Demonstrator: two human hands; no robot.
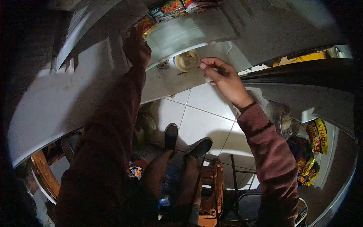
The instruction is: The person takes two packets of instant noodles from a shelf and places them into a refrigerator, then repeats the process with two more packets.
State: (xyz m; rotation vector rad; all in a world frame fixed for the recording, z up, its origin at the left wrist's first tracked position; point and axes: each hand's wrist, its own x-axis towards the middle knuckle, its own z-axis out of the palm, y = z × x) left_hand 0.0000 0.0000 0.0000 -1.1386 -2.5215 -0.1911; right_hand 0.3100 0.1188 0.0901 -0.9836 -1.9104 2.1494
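Observation:
My left hand (138, 51) reaches up in shadow to the shelf, its fingers closed at an orange and yellow food packet (148, 29); part of the grip is too dark to see. More colourful food packets (172, 8) lie side by side just beyond. Lower down, a round, pale, ring-shaped item (186, 61), perhaps a tape roll or shallow bowl, rests on the lower ledge. Right beside its rim is my right hand (227, 81), thumb and forefinger pinched together. Whether anything thin is between them, I cannot make out.
The white shelf (189, 34) curves across the top, with a small round object (163, 64) on the ledge below. Hanging yellow and red packets (317, 136) are at the right. Beneath are floor tiles (206, 113), my feet (171, 136) and a brown bag (211, 189).

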